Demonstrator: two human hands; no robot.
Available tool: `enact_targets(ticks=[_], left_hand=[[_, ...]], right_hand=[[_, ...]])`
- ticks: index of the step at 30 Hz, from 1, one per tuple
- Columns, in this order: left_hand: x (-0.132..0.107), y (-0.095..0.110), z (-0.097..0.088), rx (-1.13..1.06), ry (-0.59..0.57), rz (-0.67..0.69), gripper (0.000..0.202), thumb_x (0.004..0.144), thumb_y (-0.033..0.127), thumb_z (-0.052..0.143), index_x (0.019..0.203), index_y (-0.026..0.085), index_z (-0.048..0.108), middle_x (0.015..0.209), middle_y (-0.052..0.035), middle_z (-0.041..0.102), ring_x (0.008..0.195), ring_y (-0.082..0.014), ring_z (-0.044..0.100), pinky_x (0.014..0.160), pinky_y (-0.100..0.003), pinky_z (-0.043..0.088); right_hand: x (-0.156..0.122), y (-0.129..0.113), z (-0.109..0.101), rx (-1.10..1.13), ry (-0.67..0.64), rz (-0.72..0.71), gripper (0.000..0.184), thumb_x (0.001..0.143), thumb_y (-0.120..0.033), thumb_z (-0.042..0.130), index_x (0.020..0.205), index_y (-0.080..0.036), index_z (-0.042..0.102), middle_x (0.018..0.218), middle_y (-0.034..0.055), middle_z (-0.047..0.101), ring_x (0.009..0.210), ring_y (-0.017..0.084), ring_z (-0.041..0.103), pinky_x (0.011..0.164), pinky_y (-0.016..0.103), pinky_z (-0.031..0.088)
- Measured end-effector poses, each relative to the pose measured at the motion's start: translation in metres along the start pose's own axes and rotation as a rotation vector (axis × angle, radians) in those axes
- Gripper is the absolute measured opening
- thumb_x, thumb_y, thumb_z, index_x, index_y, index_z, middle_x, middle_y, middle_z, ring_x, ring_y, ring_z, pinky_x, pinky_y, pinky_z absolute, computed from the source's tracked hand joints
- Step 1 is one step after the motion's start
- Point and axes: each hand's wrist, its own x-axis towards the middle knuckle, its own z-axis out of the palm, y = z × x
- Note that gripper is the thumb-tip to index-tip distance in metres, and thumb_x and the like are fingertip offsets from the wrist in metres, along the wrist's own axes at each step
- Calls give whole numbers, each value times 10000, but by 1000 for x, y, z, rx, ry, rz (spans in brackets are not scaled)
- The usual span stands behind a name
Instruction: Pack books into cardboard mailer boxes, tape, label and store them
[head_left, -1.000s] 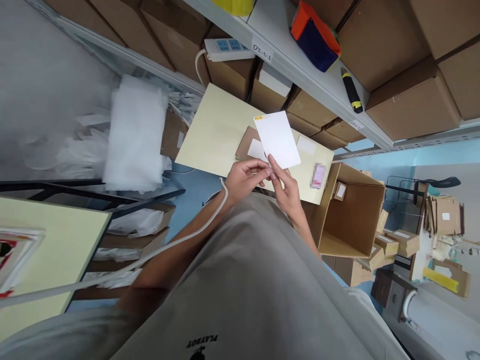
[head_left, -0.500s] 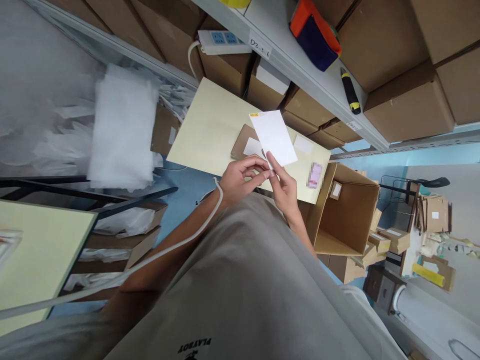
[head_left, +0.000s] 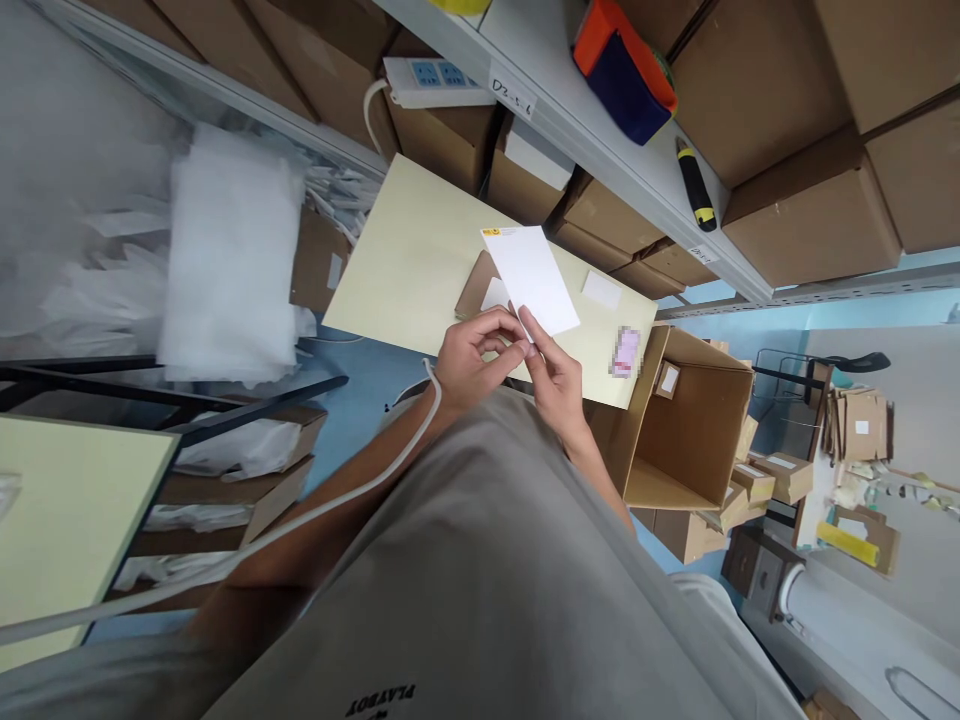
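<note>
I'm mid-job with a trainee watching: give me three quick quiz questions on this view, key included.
1. True or false: neither hand touches the white card.
2. Which colours show on the slim tool lying on the shelf by the orange-and-blue item? A. Red and white; B. Black and yellow; C. Pink and green.
3. Fill in: the brown box partly hidden behind the white card lies on the pale-yellow ___.

Key: 1. False: the right hand holds it. 2. B. 3. Table.
</note>
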Motion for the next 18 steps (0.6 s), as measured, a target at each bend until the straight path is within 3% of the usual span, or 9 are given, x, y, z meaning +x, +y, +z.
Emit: enact_targets(ticks=[4,7,10,12,16,18], left_hand=[[3,-8,-1,101,-14,119,143,852,335,821,860,218,739,881,-24,713,799,-171,687,659,-263,602],[5,-13,-4,178,6,182,134,906,339,782,897,214,735,914,-31,732,783,-160,702,657,-258,620],[8,-14,-8,266,45,231,117,942,325,752,932,209,746,959,-38,749,783,-149,717,660,-245,619],[9,-14,-10,329,51,265,102,954,310,741,949,209,753,972,-36,753,777,-142,714,651,-238,607],[9,-13,-10,435,26,366,70,974,263,710,949,218,757,968,-30,764,777,-136,704,638,-229,579],[8,-13,-8,475,11,406,84,985,246,686,943,221,756,961,-25,770,780,-132,704,637,-224,568]], right_hand=[[3,0,2,45,-5,-16,707,1177,-706,484,1773,-328,514,1710,39,656,1629,270,586,1370,459,501],[3,1,3,76,6,-2,703,1162,-668,566,1783,-348,490,1597,44,744,1554,263,653,1349,475,520],[-1,3,3,72,51,34,742,1131,-629,651,1797,-379,440,1356,15,849,1323,223,786,1245,459,615],[-5,3,1,49,124,44,709,1115,-610,682,1758,-379,492,1209,8,872,1133,212,829,1113,431,687],[-7,-1,-2,-103,303,6,440,1101,-583,708,1432,-297,757,980,17,819,810,183,750,823,353,687],[-5,-4,-4,-181,344,-50,348,1095,-577,712,1219,-267,808,956,22,780,730,158,675,739,333,640]])
